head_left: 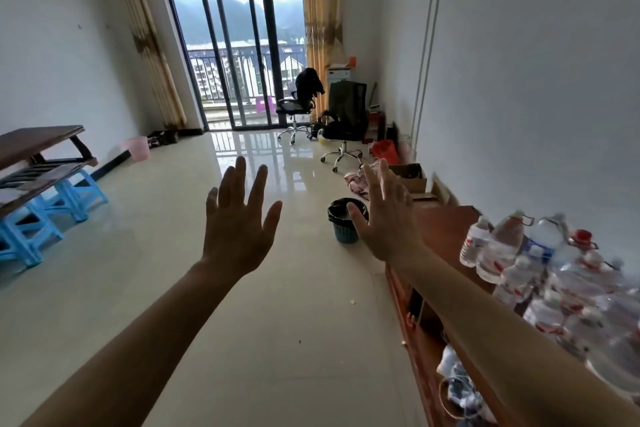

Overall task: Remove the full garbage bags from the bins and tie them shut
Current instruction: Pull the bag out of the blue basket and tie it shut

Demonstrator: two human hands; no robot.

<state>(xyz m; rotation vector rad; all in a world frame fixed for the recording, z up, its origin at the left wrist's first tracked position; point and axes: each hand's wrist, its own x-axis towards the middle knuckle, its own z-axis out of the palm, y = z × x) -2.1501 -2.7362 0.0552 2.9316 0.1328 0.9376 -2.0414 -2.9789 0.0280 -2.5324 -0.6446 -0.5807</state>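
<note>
Fingers (239,180) of both hands are straight and spread apart, holding nothing. From the head view, the left hand (239,229) and right hand (389,218) are raised side by side at arm's length, backs toward the camera. They touch no object. I take this as an open-handed ready pose rather than a reach, because neither hand is near anything it could grasp.

The nearest task thing is the blue basket-weave bin (346,235). It stands on the tiled floor (173,270) just beside the far end of the low wooden cabinet (446,229) that runs along the right wall. Its black garbage bag (337,211) is folded over the rim, which keeps the liner from slipping in. The bag has not yet been lifted out, and the right thumb hides part of it. How full it is cannot be told from here.

A pink bin (139,148) sits at the floor's far left edge against the wall. Whether it holds a bag cannot be made out.

Clear plastic water bottles (512,246) crowd the cabinet's top near its front edge. Two office chairs (346,114) stand at the floor's far end, by the balcony doors. Blue plastic stools (52,208) prop up wooden boards along the left edge.

The work looks unstarted, and I judge the blue bin the likely first stop.
</note>
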